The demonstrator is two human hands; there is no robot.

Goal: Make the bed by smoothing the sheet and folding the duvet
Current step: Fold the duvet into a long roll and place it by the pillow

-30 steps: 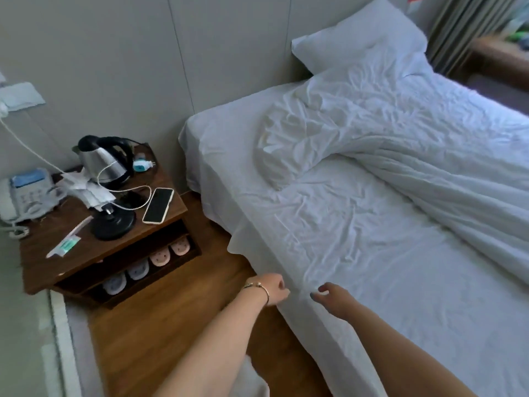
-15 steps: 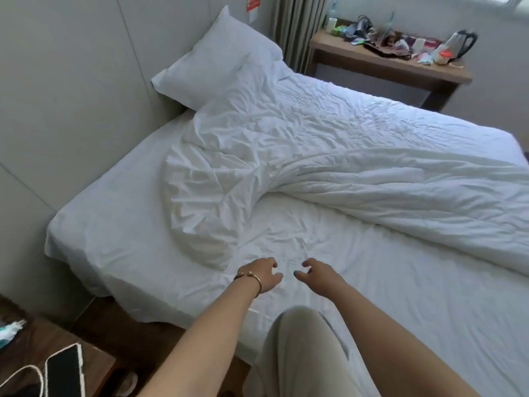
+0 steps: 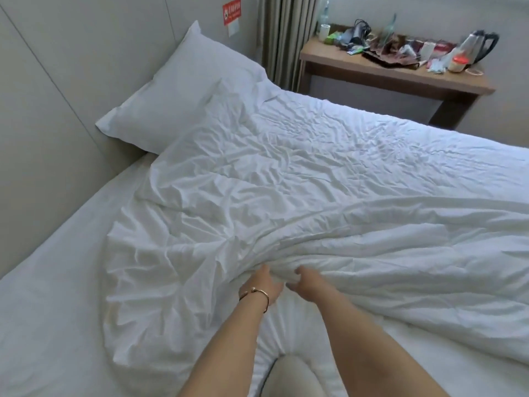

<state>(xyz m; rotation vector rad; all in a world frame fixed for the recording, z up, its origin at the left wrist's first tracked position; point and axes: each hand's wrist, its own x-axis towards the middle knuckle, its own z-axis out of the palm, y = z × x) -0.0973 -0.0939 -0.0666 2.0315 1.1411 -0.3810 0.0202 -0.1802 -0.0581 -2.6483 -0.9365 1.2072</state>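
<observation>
A crumpled white duvet (image 3: 300, 196) lies across the bed, from the pillow (image 3: 177, 90) at the far left to the right edge of the view. The white sheet (image 3: 48, 296) shows bare on the left and near side. My left hand (image 3: 264, 285), a bracelet on its wrist, and my right hand (image 3: 310, 285) both reach the duvet's near edge at the middle of the bed. Their fingers are tucked into the bunched folds and grip the fabric. My knee (image 3: 297, 376) rests on the mattress below my arms.
A grey padded wall (image 3: 57, 96) runs along the bed's left side. Beyond the bed's far side stands a wooden desk (image 3: 395, 78) cluttered with bottles, a kettle (image 3: 481, 47) and small items. A curtain (image 3: 280, 32) hangs behind the pillow.
I have moved from the bedside onto the mattress with one knee. Both hands travelled forward from the sheet's edge to the duvet's near edge and closed on it.
</observation>
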